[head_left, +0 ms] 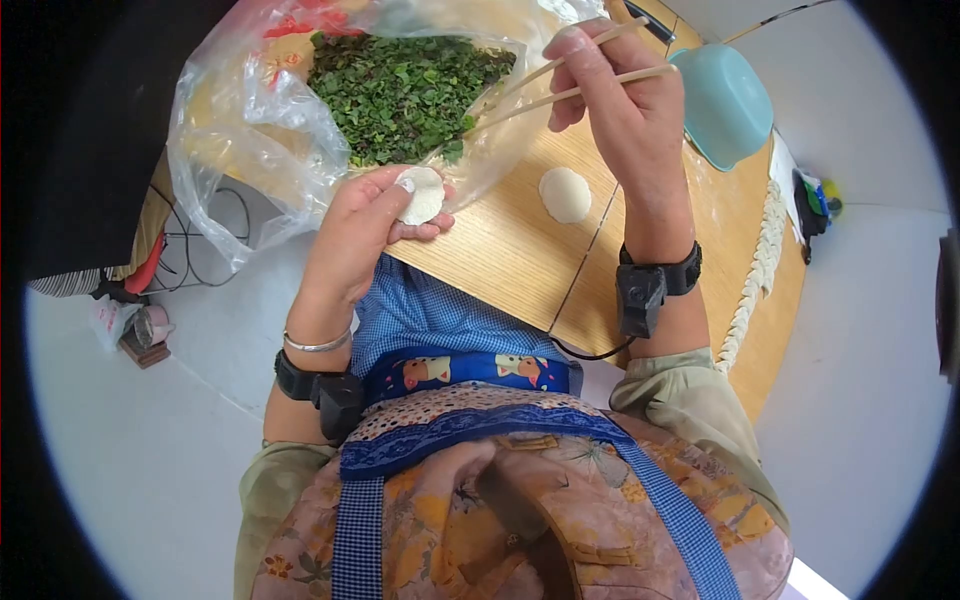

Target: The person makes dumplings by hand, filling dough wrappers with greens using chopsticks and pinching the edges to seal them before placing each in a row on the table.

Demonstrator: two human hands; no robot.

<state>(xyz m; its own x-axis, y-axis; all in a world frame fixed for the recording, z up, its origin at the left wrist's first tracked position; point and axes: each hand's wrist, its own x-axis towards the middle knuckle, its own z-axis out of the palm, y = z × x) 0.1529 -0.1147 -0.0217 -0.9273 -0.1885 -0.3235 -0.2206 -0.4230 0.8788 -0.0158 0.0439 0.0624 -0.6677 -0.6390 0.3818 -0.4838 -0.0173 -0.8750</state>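
Observation:
In my left hand [375, 212] lies a round dumpling wrapper [424, 195], with the thumb pressed on its edge and the fingers beneath it. My right hand [625, 105] grips a pair of wooden chopsticks [560, 93], whose tips reach the right side of the chopped green filling [405, 95]. That filling sits in a clear plastic bag [285, 150] with its mouth spread open. A second dumpling wrapper [566, 195] lies flat on the wooden table [500, 265], below my right hand.
A pale blue bowl [725, 105] stands tilted or upside down at the table's right side. Along the right edge runs a long row of folded dumplings [752, 275]. Dark small items [812, 205] hang by that edge. A pink cup [152, 325] is low at the left.

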